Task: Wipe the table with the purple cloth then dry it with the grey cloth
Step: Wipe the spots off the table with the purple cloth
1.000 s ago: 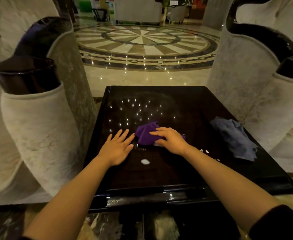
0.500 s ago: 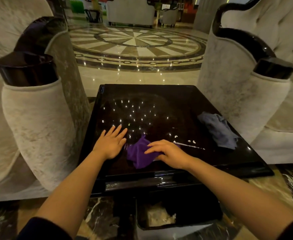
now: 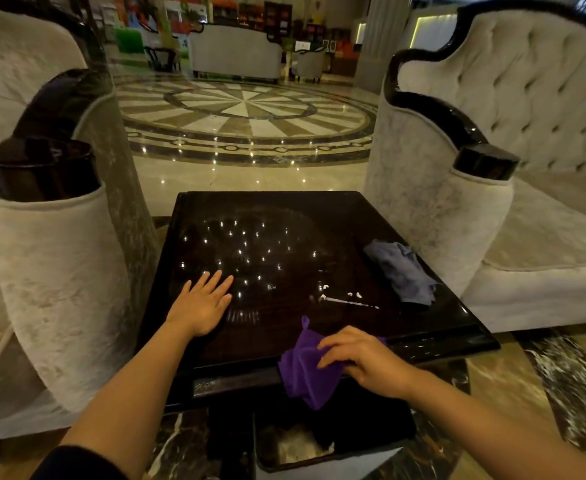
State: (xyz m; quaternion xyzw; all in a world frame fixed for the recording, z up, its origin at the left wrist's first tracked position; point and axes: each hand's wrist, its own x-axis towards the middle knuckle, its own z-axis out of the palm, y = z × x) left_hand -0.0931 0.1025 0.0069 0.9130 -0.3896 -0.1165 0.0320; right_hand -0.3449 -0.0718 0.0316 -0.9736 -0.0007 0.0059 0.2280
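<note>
Head view: pale armchairs [image 3: 52,271] flank the dark table [image 3: 284,209]; white crumbs [image 3: 340,296] lie right of centre; the grey cloth [image 3: 402,275] sits crumpled at the right edge; a bin [image 3: 319,445], apparently, stands below the near edge; the left hand [image 3: 203,306] lies spread flat on the table; the right hand [image 3: 360,358] presses the purple cloth [image 3: 305,372] over the near edge, fingers curled on it.

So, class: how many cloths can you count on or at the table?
2. The purple cloth hangs over the table's near edge, under the right hand. The grey cloth lies bunched at the right edge, untouched. No others show.
</note>
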